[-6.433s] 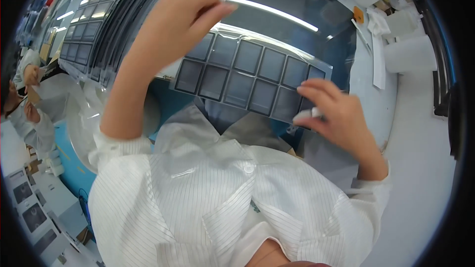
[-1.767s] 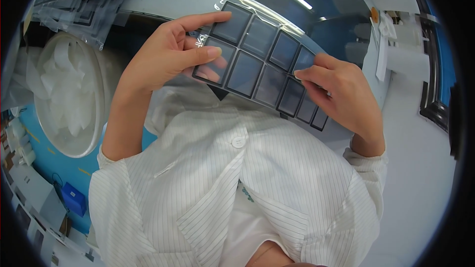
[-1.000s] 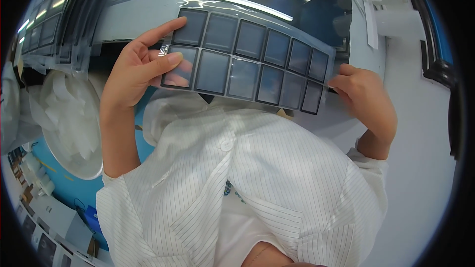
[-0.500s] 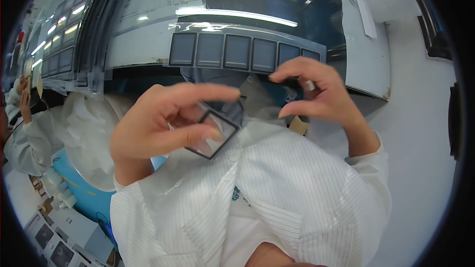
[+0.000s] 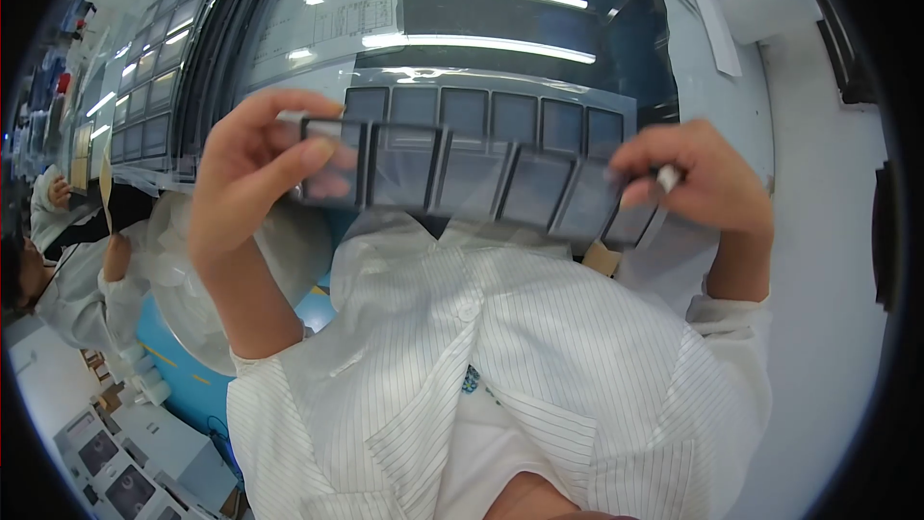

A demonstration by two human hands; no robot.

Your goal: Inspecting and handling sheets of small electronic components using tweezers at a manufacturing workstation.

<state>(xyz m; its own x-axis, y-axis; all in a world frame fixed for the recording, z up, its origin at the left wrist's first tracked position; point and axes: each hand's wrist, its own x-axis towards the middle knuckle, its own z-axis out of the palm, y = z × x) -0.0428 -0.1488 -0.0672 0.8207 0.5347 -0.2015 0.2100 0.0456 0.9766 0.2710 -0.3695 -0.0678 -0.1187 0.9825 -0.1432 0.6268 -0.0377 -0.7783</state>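
Note:
A clear plastic strip of dark-framed rectangular panels (image 5: 472, 173) is stretched between my hands, above my lap and tilted down to the right. My left hand (image 5: 252, 159) pinches its left end, thumb in front. My right hand (image 5: 698, 173) grips the right end, slightly blurred; a small whitish piece (image 5: 668, 176) shows at its fingers, its kind unclear. Just behind, a similar strip of framed panels (image 5: 464, 111) lies along the bench's near edge, its lower part hidden by the held one.
A stack of panel sheets (image 5: 226, 48) stands on the bench's left. Printed paper (image 5: 332, 24) lies at the back. A white roll (image 5: 770, 10) is far right. Left of me is a bin with a white liner (image 5: 197, 250). Another person's sleeve (image 5: 82, 284) shows beyond it.
My left hand has moved up, and a long panel strip now spans both hands, where only a framed piece showed at the left hand. My right hand has moved right and closed on the strip's end.

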